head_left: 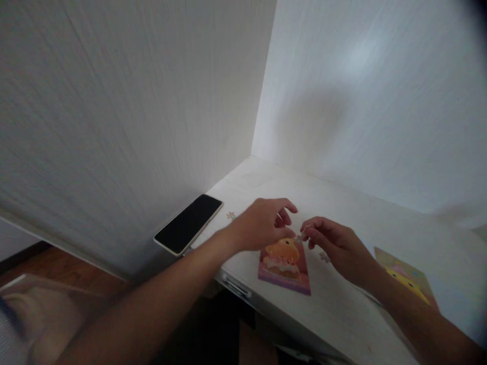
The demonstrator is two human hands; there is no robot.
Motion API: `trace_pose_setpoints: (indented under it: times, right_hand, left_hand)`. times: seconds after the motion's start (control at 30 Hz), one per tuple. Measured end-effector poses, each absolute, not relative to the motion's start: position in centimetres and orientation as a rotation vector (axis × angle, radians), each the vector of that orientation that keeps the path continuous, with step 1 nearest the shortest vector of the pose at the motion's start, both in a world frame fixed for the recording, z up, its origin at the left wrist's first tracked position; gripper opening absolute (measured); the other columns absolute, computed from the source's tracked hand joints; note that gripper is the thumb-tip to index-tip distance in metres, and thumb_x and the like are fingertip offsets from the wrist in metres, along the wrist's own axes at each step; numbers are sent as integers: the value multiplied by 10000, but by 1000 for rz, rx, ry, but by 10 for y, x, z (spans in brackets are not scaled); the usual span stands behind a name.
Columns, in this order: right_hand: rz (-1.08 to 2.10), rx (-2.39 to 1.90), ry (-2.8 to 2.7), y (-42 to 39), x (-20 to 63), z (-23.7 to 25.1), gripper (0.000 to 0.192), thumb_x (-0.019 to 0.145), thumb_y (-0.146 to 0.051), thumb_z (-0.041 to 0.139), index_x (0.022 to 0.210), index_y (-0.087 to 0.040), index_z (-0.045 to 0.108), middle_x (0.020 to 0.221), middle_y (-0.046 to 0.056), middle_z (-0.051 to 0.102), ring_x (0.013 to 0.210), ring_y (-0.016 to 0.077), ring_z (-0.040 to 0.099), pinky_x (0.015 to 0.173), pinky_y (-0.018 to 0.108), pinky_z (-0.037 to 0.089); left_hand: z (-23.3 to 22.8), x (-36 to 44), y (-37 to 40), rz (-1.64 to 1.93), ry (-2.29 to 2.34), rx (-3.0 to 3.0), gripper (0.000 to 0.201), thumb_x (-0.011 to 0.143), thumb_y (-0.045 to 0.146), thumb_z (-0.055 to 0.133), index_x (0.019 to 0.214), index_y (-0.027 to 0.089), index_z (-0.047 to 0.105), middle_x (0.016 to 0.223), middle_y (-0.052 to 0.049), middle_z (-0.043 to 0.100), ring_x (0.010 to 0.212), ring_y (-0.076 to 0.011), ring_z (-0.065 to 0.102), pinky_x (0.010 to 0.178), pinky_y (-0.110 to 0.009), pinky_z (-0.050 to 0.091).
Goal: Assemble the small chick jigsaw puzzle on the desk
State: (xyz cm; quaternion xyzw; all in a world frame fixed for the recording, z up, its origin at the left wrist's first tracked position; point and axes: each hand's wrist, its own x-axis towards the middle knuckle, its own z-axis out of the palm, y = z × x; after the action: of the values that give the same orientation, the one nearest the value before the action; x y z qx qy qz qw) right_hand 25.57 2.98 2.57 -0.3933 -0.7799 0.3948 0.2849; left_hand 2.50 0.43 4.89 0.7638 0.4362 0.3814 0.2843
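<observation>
A small booklet or board (283,268) with an orange duck-like picture on a pink and purple ground lies on the white table. Over its upper left edge is my left hand (266,220), fingers bent but apart, with nothing visible between them. My right hand (333,241) pinches a small pale piece (300,236) between thumb and forefinger, at the top right corner of the booklet. Just under the right hand lies another small pale piece (324,257) with a lobed outline. A similar small, multicoloured piece (231,216) rests left of my left wrist.
At the table's left edge lies a phone (190,223), dark screen up. To the right is a printed picture (409,279) with a yellow figure, partly behind my right forearm. Walls (342,126) close in the table (342,309) at the back and left.
</observation>
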Motion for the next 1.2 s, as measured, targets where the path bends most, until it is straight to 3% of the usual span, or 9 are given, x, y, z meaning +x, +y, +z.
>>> trace_pose_setpoints:
  times: [0.17, 0.37, 0.67, 0.87, 1.1, 1.2]
  right_hand:
    - [1196, -1007, -2313, 70, 240, 47, 310, 933, -471, 530, 890, -191, 653, 825, 58, 683, 708, 157, 582, 628, 304, 474]
    - [1208, -966, -2369, 122, 195, 81, 281, 845, -450, 656, 805, -174, 686, 776, 51, 708, 639, 126, 555, 595, 280, 424]
    - [1404, -958, -2158, 125, 185, 46, 279, 773, -409, 744, 889, -162, 682, 759, 35, 706, 615, 108, 565, 585, 264, 430]
    - [1403, -918, -2191, 123, 193, 49, 298, 760, -380, 758, 919, -145, 666, 715, 39, 714, 603, 109, 599, 535, 237, 421]
    - [1302, -865, -2254, 118, 193, 57, 311, 758, -358, 756, 972, -135, 727, 713, 59, 736, 582, 113, 623, 503, 224, 443]
    - [1235, -803, -2290, 114, 192, 62, 334, 773, -379, 743, 1012, -146, 733, 703, 52, 733, 579, 118, 627, 499, 225, 452]
  left_hand:
    - [79, -59, 9, 460, 1701, 2335, 247, 766, 89, 631, 980, 147, 740, 962, -98, 738, 826, -211, 667, 739, -302, 480]
    - [61, -69, 15, 109, 1719, 2353, 375, 717, 99, 647, 1070, 181, 741, 1038, -103, 739, 968, -247, 657, 821, -307, 462]
    - [52, -59, 24, 148, 1697, 2284, 314, 619, 15, 618, 850, 173, 760, 789, -70, 733, 700, -190, 627, 631, -268, 416]
    - [53, -58, 22, 154, 1624, 2241, 235, 623, 30, 603, 738, 186, 737, 682, -28, 698, 607, -145, 577, 582, -237, 373]
    - [61, -58, 19, 293, 1569, 2250, 162, 672, 77, 601, 741, 182, 703, 671, 2, 656, 616, -127, 544, 584, -226, 352]
    - [59, -47, 24, 720, 1529, 2092, 152, 756, 178, 642, 879, 180, 731, 670, 3, 641, 621, -132, 546, 602, -242, 392]
